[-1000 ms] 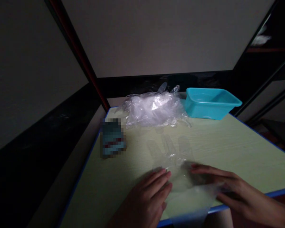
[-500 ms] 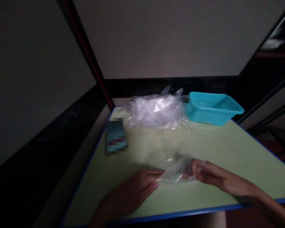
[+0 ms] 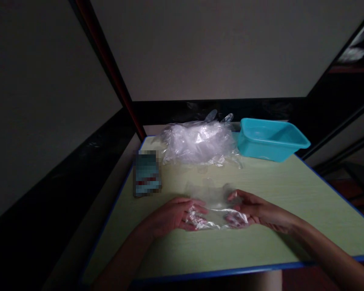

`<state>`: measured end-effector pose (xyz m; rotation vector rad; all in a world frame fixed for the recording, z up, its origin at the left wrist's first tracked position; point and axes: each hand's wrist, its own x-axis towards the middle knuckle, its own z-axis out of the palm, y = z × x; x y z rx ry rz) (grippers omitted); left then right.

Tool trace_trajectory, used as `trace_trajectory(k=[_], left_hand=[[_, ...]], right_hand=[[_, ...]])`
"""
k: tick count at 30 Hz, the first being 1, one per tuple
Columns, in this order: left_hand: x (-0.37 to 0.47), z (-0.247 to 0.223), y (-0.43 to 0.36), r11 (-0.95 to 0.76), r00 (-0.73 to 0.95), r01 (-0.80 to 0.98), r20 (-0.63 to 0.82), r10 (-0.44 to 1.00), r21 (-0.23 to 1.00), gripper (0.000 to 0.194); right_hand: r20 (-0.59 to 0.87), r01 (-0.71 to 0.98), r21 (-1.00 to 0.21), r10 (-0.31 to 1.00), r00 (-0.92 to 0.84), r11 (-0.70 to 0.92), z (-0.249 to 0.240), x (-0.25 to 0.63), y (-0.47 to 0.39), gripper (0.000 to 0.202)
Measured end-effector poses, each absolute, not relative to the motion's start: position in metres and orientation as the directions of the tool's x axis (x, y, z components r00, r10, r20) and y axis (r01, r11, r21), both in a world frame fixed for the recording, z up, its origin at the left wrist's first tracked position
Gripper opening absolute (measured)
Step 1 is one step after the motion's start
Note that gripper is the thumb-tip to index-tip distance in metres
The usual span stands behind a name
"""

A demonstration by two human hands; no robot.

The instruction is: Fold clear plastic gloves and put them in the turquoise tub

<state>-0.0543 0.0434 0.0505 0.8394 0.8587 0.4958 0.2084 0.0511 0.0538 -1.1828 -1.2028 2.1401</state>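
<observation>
A clear disposable plastic glove [image 3: 216, 199] lies low over the front middle of the table, its lower part doubled over with a shiny crease. On its left side my left hand [image 3: 177, 214] is closed on the edge, with fingertips partly under the see-through film. My right hand [image 3: 255, 208] grips the opposite side, its thumb and forefinger at the upper corner and other fingers beneath the film. Behind them sits a heaped pile of clear plastic gloves [image 3: 200, 141], with a few glove fingers sticking up at the back.
A turquoise plastic basin [image 3: 269, 141] stands at the back right of the table [image 3: 306, 210]. On the left edge lies a flat, pixelated, phone-like object [image 3: 147, 173]. A pale wall panel [image 3: 212, 52] rises behind the table. Blue edging runs along the tabletop.
Both hands have shifted slightly forward, and the glove's lower part now shows a folded crease between them. My left hand's fingers have moved onto the film. The pile and basin stay in place.
</observation>
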Motion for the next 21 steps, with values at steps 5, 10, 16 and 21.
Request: trace_trajectory(k=[5, 10, 16, 21], left_hand=[[-0.054, 0.051, 0.043, 0.627, 0.543, -0.108, -0.483, 0.687, 0.772, 0.048], [-0.053, 0.052, 0.041, 0.638, 0.512, -0.151, -0.492, 0.704, 0.755, 0.059], [-0.051, 0.055, 0.038, 0.632, 0.465, -0.18, -0.501, 0.73, 0.754, 0.07], [-0.052, 0.058, 0.034, 0.579, 0.404, -0.199, -0.472, 0.783, 0.791, 0.073]], right_hand=[[-0.399, 0.041, -0.889, 0.728, -0.558, -0.456, 0.05, 0.209, 0.047, 0.066], [-0.289, 0.076, -0.955, 0.846, -0.448, -0.286, 0.039, 0.209, 0.042, 0.079], [-0.203, 0.158, -0.976, 0.887, -0.414, -0.15, 0.04, 0.209, 0.039, 0.068], [-0.186, 0.208, -0.971, 0.912, -0.367, -0.114, 0.044, 0.21, 0.038, 0.059]])
